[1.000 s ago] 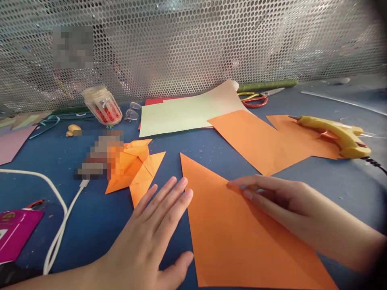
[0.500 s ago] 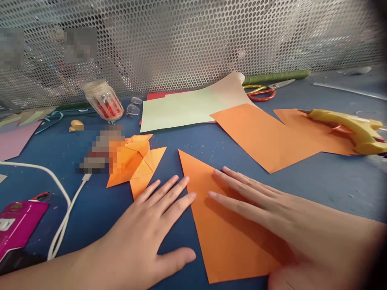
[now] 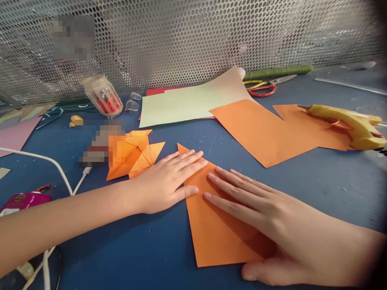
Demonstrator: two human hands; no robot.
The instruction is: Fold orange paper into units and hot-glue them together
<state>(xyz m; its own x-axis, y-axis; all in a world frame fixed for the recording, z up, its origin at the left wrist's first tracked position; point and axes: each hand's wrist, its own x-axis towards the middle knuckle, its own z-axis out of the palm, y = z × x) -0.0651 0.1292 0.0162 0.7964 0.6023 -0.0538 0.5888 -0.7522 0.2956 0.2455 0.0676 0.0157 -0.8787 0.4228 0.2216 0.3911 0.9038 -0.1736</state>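
A sheet of orange paper with a pointed far corner lies flat on the blue table. My left hand rests across its far left edge, fingers stretched out over the paper near that corner. On the sheet's right side, my right hand lies palm down with its fingers extended, and its thumb is by the near edge. The paper's right part is hidden under this hand. Beyond my left hand sits a folded orange paper shape with several points, partly blurred out on its left.
Farther back are more orange paper, a pale green sheet, scissors and a yellow glue gun. To the left stand a jar, a white cable and a magenta object. A perforated metal panel closes the back.
My left hand has moved forward and right, from beside the paper's left edge onto its far part. My right hand stays on the sheet, its thumb now showing.
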